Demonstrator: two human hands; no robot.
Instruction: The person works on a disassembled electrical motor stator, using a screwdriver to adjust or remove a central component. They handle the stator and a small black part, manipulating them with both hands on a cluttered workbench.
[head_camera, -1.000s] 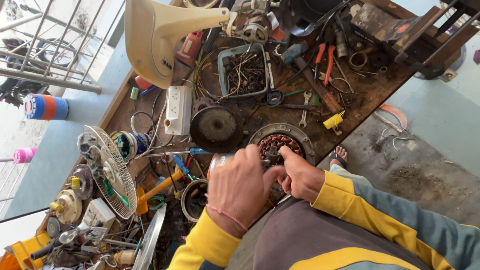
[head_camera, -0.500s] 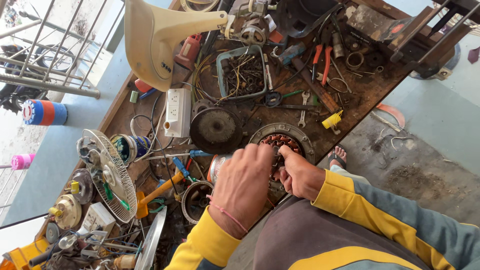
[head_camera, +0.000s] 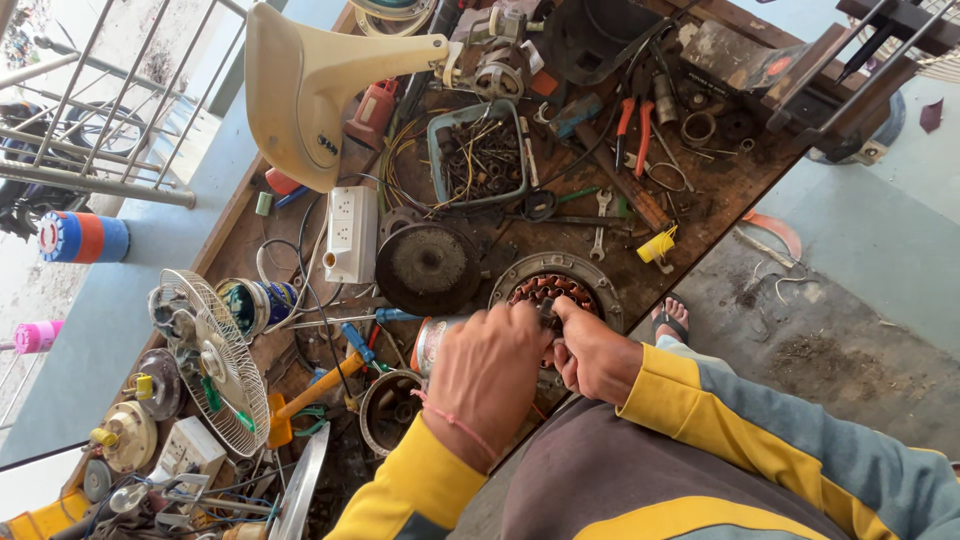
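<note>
A round motor stator (head_camera: 556, 279) with copper-coloured windings in a grey metal ring lies at the near edge of the wooden workbench (head_camera: 720, 190). My left hand (head_camera: 487, 368), with a pink band on its wrist, curls its fingers over the stator's near rim. My right hand (head_camera: 596, 353) presses in from the right, its thumb and fingers pinched at the same spot on the rim. The two hands touch each other there. What lies under the fingertips is hidden. A small pale cylinder (head_camera: 430, 343) sits just left of my left hand.
A dark round motor cover (head_camera: 428, 266), a white power strip (head_camera: 351, 233), a tray of wires and screws (head_camera: 479, 153), red-handled pliers (head_camera: 632, 122), a cream fan base (head_camera: 305, 88), a fan guard (head_camera: 215, 360) and a yellow-handled tool (head_camera: 310, 396) crowd the bench. A sandalled foot (head_camera: 671, 322) is on the concrete floor.
My hands stay joined at the stator's near rim; the left hand has crept slightly further over it. Nothing else has moved.
</note>
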